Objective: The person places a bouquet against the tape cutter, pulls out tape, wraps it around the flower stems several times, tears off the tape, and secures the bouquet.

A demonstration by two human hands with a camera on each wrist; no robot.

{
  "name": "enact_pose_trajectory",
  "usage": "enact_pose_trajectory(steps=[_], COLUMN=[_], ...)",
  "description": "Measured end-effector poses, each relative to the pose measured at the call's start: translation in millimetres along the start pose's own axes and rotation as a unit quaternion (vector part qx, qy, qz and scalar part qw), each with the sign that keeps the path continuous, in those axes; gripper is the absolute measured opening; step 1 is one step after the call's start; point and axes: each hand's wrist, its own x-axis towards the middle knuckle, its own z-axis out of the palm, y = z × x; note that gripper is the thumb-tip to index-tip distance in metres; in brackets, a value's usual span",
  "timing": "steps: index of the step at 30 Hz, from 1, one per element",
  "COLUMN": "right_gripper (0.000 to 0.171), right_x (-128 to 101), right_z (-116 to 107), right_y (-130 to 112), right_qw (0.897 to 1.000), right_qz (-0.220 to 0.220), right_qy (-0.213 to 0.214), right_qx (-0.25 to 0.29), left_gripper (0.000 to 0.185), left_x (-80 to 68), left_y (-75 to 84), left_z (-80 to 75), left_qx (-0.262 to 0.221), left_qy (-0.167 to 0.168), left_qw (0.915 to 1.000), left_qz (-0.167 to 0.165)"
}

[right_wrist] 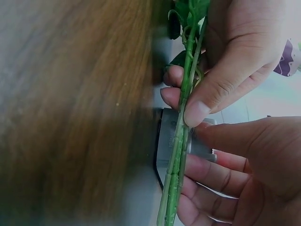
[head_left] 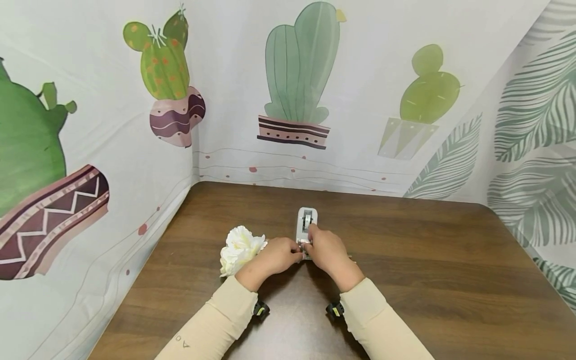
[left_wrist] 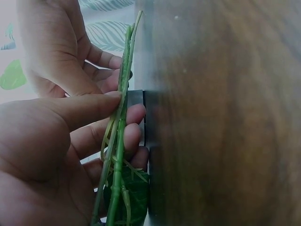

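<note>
On the brown table [head_left: 427, 260] a white artificial flower [head_left: 238, 248] lies just left of my left hand [head_left: 294, 251]. Its green stems [left_wrist: 120, 141] run between both hands. My left hand [left_wrist: 101, 110] pinches the stems [right_wrist: 181, 136] between thumb and fingers, as the right wrist view also shows from the far side [right_wrist: 197, 101]. A small white device with a roller [head_left: 307, 222] stands beyond my hands. My right hand [head_left: 311, 241] curls its thumb and fingers [right_wrist: 207, 167] round the device's near end [right_wrist: 167, 141], right beside the stems. A dark green leaf [left_wrist: 134, 193] hangs low on the stems.
Printed cloth walls with cacti [head_left: 297, 75] and leaves [head_left: 535, 125] close the table at the back and on both sides. Bare wood spreads to the right and towards the near edge. Black wrist-camera mounts [head_left: 261, 309] sit under my sleeves.
</note>
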Motion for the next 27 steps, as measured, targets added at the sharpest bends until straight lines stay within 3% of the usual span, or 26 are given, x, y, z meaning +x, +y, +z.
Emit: enact_pose_trajectory(steps=[27], right_gripper=[0.023], right_x=[-1.5], right_z=[0.7], right_y=[2.4], right_qw=[1.0], right_qz=[-0.007], right_qy=[-0.004], right_qx=[0.005], left_gripper=[0.022], left_x=[0.6], left_y=[-1.3], left_z=[1.4], left_qx=[0.001], left_qy=[0.001], left_qw=[1.0], left_qz=[0.01])
